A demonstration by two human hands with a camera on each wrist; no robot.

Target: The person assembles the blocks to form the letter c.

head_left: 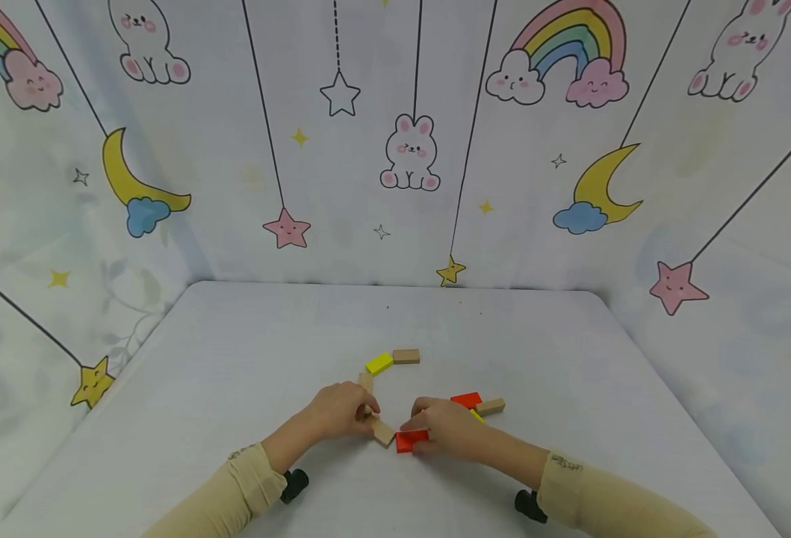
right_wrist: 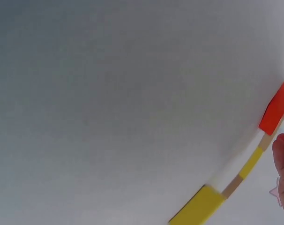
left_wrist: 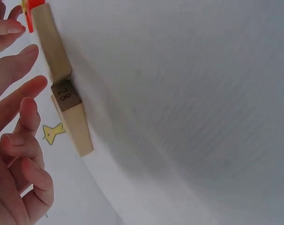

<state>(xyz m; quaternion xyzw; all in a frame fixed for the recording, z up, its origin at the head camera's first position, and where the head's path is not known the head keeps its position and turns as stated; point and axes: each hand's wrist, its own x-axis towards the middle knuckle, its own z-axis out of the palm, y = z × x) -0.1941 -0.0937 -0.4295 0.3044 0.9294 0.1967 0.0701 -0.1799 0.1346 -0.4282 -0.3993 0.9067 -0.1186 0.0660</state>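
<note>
Block ring on table (head_left: 234, 388): about half laid. Left hand (head_left: 341, 409) pinches plain block (head_left: 382, 432); right hand (head_left: 445, 430) grips red block (head_left: 410, 441). Near gap unclosed.

A pale grey bench (head_left: 234, 359) with rounded far corners is enclosed on three sides by white walls (head_left: 341, 224); the walls are printed with rainbows (head_left: 570, 37), white rabbits (head_left: 409, 153), yellow moons (head_left: 126, 175) on blue clouds, and pink and yellow stars hung on black lines; everything is evenly and softly lit.
</note>
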